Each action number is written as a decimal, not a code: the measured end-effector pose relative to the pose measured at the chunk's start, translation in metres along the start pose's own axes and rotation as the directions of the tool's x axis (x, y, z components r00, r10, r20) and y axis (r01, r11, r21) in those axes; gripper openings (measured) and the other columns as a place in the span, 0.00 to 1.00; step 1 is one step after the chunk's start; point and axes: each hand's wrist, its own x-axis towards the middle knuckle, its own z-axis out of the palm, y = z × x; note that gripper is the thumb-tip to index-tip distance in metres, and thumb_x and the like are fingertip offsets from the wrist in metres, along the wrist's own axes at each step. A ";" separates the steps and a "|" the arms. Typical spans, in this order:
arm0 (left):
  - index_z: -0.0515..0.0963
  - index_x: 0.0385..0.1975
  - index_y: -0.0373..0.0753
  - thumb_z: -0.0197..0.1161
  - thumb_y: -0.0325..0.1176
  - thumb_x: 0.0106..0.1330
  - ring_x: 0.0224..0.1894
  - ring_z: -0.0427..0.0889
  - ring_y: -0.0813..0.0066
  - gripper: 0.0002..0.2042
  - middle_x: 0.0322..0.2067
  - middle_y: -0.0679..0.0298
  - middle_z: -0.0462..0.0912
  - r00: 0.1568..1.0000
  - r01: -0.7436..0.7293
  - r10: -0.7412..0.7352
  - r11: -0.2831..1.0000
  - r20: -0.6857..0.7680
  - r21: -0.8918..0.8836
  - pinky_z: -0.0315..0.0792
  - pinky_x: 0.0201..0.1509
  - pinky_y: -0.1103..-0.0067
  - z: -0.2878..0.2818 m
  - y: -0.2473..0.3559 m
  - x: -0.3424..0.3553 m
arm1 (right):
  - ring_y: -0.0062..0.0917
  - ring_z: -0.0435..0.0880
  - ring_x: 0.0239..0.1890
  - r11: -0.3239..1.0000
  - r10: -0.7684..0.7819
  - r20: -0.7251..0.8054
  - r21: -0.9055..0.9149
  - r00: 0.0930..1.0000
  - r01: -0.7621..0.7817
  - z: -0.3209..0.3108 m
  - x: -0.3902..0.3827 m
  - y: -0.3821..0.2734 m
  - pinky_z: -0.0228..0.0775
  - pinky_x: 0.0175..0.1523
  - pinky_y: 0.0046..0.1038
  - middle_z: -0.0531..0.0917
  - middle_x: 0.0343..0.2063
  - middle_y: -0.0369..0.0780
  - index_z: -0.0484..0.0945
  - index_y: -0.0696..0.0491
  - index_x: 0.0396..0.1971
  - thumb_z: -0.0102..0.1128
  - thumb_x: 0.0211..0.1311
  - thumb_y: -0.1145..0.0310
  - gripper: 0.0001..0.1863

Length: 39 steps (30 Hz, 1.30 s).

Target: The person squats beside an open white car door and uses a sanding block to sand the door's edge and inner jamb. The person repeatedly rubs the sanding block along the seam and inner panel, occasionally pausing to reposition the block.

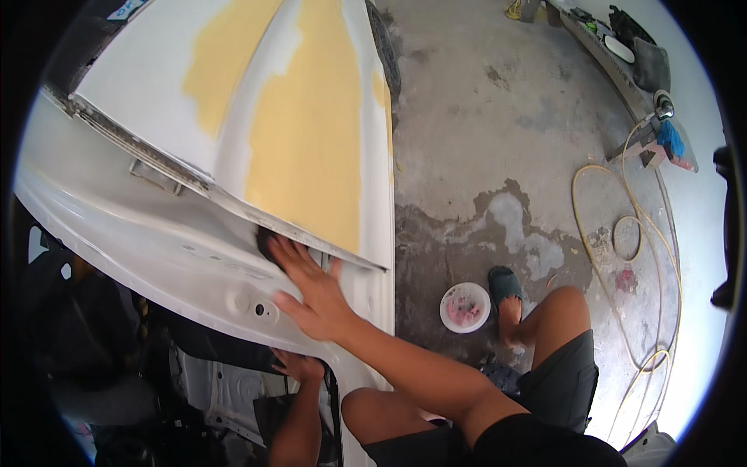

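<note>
A white car body panel with yellow patches (pixel 307 148) fills the upper left, its lower edge overhanging a white door frame (pixel 156 206). My right hand (pixel 315 296) reaches to that edge, fingers stretched forward and thumb apart. Under its fingertips is a dark pad (pixel 265 240), pressed against the white frame and partly hidden by the fingers and the panel edge. Lower down, my left hand (pixel 299 366) rests at the inner rim of the door opening. Its fingers are spread, and it holds nothing that I can see.
A round white tub (pixel 465 307) with pinkish residue stands on the stained concrete floor, beside my sandalled foot (pixel 506 292). A yellowish hose (pixel 580 210) lies coiled along the right wall. Tools and a blue cloth (pixel 671 138) sit on a bench (pixel 599 58). Dark car interior (pixel 101 373) is at lower left.
</note>
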 end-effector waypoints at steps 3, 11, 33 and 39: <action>0.46 0.74 0.40 0.35 0.66 0.69 0.77 0.31 0.51 0.42 0.75 0.51 0.40 0.999 -0.035 0.033 0.998 -0.036 -0.052 0.27 0.69 0.37 0.003 0.000 0.001 | 0.52 0.51 0.74 0.992 -0.127 -0.095 -0.025 0.987 0.125 0.000 0.001 -0.007 0.33 0.73 0.53 0.57 0.71 0.54 0.51 0.58 0.72 0.49 0.65 0.41 0.45; 0.45 0.74 0.41 0.28 0.72 0.66 0.78 0.32 0.52 0.46 0.76 0.53 0.39 0.998 -0.038 0.039 0.999 -0.043 0.024 0.26 0.69 0.36 0.019 -0.009 0.007 | 0.52 0.53 0.73 0.932 -0.312 -0.105 0.161 0.944 0.326 -0.002 0.018 0.001 0.42 0.75 0.42 0.57 0.68 0.62 0.52 0.66 0.69 0.53 0.64 0.45 0.46; 0.49 0.73 0.37 0.29 0.65 0.69 0.78 0.34 0.54 0.41 0.75 0.53 0.44 0.998 0.000 0.000 1.000 -0.057 0.003 0.29 0.70 0.38 -0.005 0.014 -0.002 | 0.48 0.50 0.74 0.956 -0.268 -0.059 0.107 0.962 0.273 -0.014 0.046 -0.034 0.39 0.75 0.34 0.54 0.71 0.59 0.49 0.64 0.72 0.49 0.68 0.44 0.45; 0.48 0.73 0.37 0.33 0.61 0.71 0.78 0.34 0.55 0.39 0.75 0.54 0.43 0.998 0.017 -0.017 1.000 -0.059 -0.008 0.28 0.71 0.39 -0.008 0.018 -0.003 | 0.47 0.49 0.75 0.935 -0.273 -0.076 0.214 0.959 0.283 -0.010 0.046 -0.036 0.38 0.75 0.35 0.53 0.71 0.57 0.49 0.63 0.72 0.49 0.69 0.46 0.44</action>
